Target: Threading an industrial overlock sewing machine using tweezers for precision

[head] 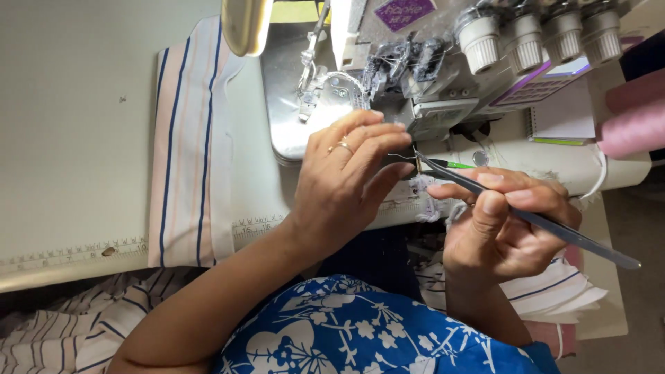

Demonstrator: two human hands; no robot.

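Nearest the camera, a blue floral sleeve [332, 325] is filling the lower frame, with striped cloth bunched [62, 325] at the bottom left. The right hand [502, 221] is pinching 1 pair of long metal tweezers [526, 216] between thumb and forefinger, closed on the shaft near its middle, tips pointing left toward the machine. The tweezers are looking stiff, light and slick, so mid-shaft seems the best hold. At the tips a fine thread [402, 156] is showing; it looks limp, very light and easy to snap, best taken right at its end. Whether the tips are actually clamping it I cannot tell. The left hand [346, 180], wearing 1 ring [342, 146], is curling its fingers beside the tweezer tips, holding nothing that I can see. Farther off, 1 strip of striped fabric [183, 145] is lying on the table [76, 125]. Farthest, the overlock machine [422, 83] is showing 4 tension dials [540, 34].
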